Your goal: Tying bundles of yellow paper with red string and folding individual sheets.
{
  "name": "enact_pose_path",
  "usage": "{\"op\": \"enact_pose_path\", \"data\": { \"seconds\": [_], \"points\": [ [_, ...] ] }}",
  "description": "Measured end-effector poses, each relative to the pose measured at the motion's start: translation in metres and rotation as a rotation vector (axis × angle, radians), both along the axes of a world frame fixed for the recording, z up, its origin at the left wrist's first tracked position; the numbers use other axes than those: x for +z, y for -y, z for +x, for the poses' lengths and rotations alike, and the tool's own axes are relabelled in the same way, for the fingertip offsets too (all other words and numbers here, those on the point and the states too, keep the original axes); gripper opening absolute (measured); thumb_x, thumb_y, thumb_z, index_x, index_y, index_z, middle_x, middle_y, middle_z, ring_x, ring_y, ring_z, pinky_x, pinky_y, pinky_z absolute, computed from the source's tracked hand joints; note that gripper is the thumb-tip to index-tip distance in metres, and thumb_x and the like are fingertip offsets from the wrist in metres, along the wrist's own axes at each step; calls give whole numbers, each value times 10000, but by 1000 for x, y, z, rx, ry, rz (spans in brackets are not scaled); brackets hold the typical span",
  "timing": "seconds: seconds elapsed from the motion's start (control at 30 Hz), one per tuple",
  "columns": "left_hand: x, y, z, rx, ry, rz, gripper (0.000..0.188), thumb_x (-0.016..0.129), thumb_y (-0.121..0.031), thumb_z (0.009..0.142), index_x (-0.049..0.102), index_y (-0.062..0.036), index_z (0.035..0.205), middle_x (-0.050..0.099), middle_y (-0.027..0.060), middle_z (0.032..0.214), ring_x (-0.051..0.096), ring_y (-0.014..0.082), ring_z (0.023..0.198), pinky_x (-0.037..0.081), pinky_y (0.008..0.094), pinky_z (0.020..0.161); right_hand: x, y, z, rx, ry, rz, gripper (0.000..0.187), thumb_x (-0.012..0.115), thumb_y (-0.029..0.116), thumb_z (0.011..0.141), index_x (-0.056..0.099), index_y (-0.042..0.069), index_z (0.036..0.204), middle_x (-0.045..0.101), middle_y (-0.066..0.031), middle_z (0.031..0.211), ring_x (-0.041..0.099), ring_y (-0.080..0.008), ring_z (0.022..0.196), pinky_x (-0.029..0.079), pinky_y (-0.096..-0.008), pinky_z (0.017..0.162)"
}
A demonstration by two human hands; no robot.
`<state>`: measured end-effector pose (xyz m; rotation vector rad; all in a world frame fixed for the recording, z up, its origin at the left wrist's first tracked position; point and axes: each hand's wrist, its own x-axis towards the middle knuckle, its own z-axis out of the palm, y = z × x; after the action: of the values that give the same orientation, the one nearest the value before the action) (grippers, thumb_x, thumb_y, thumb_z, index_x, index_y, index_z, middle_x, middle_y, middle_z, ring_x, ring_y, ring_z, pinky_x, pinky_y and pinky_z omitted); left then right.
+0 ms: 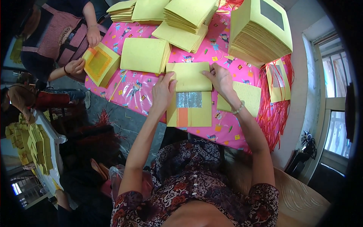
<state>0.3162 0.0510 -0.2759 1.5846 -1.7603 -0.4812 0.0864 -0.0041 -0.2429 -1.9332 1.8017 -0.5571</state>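
In front of me a yellow paper sheet (189,81) is held by its two sides over another yellow sheet (204,119), which bears a silver square and an orange strip. My left hand (163,90) grips the left side, thumb on the paper. At the right corner, my right hand (221,78) pinches the edge between thumb and fingers. Whether the two sheets are joined by a fold, I cannot tell. A plain yellow sheet (245,96) lies partly under my right forearm. Beyond my left hand sits a stack of yellow paper (143,55).
The pink patterned tablecloth (140,89) carries more yellow paper stacks (183,15) at the back and a tall bundle (245,39) at the right. Red strands (270,121) hang over the right edge. At the left, a co-worker's hands (75,66) hold an orange-marked yellow sheet (109,70).
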Motion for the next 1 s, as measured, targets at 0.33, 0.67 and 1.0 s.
{"op": "enact_pose_path", "data": {
  "seconds": [0.33, 0.67, 1.0],
  "points": [
    [1, -3, -3, 30, 44, 14, 284, 586, -171, 895, 579, -77, 1164, 557, 197, 921, 601, 409, 808, 485, 487, 679, 2, 2, 2, -28, -30, 83, 367, 728, 378, 784, 623, 31, 843, 650, -111, 729, 646, -279, 692, 492, -393, 617],
    [3, -5, -16, 123, 320, -272, 226, 615, -101, 823, 560, -44, 1034, 472, 147, 1012, 568, 339, 875, 482, 413, 716, 2, 10, 0, -27, -72, 100, 370, 758, 345, 772, 609, 9, 817, 637, -104, 724, 600, -200, 640, 481, -347, 601],
    [4, 2, -15, -183, 441, -250, 141, 571, -60, 771, 539, -48, 908, 528, 97, 857, 565, 263, 855, 494, 381, 680, 4, 13, 5, -16, -158, 156, 427, 718, 443, 777, 612, 35, 845, 651, -126, 777, 645, -274, 747, 491, -392, 664]
  ]
}}
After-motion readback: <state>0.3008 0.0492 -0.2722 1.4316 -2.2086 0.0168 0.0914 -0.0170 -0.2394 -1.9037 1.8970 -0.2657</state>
